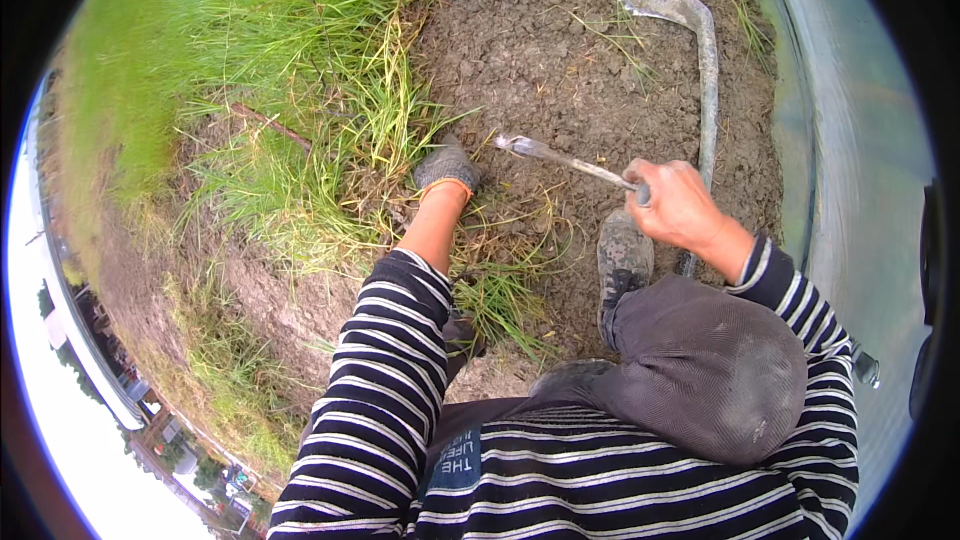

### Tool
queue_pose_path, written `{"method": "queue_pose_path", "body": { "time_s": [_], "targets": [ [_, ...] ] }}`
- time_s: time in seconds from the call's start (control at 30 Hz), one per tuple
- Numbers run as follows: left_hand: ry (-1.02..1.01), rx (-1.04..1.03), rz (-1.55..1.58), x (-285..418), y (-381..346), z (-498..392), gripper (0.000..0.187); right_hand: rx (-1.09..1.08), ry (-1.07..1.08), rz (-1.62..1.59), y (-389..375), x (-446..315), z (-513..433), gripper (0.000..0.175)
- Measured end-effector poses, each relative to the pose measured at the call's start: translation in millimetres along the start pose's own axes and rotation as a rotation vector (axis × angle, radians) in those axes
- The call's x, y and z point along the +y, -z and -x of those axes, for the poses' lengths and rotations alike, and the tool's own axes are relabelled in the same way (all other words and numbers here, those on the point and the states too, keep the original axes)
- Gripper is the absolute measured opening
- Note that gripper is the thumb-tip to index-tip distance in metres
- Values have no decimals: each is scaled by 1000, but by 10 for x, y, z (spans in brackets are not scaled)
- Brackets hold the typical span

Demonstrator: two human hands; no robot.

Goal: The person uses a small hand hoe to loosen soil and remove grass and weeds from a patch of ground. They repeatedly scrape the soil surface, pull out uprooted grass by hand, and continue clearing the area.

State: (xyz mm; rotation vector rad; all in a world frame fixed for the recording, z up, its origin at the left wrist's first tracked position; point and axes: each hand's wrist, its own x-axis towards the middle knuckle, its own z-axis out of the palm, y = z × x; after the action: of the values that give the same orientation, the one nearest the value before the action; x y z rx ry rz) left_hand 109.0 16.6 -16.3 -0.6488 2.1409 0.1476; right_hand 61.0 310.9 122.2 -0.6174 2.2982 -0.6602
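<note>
My left hand [448, 169], in a dark grey knit glove with an orange cuff, is down at the edge of the grass [375, 112]. Its fingers point away from me, and whether they grip any blades is hidden. My bare right hand [675, 199] is closed around the handle of a small hand tool [574, 163]. The tool's shiny, blurred head points left, a little to the right of my glove. Beyond my right hand, a billhook-like tool [706, 82] with a curved blade and long handle lies on the bare soil [525, 52].
My right shoe [626, 247] and bent knee [712, 367] are below my right hand. Plastic sheeting [847, 165] borders the soil on the right. A reddish-brown stick [270, 126] lies in the grass. Loose pulled grass [502, 300] lies near my left forearm.
</note>
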Motion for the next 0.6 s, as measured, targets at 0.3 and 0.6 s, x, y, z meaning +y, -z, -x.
{"method": "queue_pose_path", "body": {
  "time_s": [0.3,0.6],
  "targets": [
    [11,77,13,-14,-67,164,98,50,34,-32,-468,-247,-473,18],
    [-39,116,11,-100,-173,30,50,92,26,13,-397,-98,-284,21]
  ]
}}
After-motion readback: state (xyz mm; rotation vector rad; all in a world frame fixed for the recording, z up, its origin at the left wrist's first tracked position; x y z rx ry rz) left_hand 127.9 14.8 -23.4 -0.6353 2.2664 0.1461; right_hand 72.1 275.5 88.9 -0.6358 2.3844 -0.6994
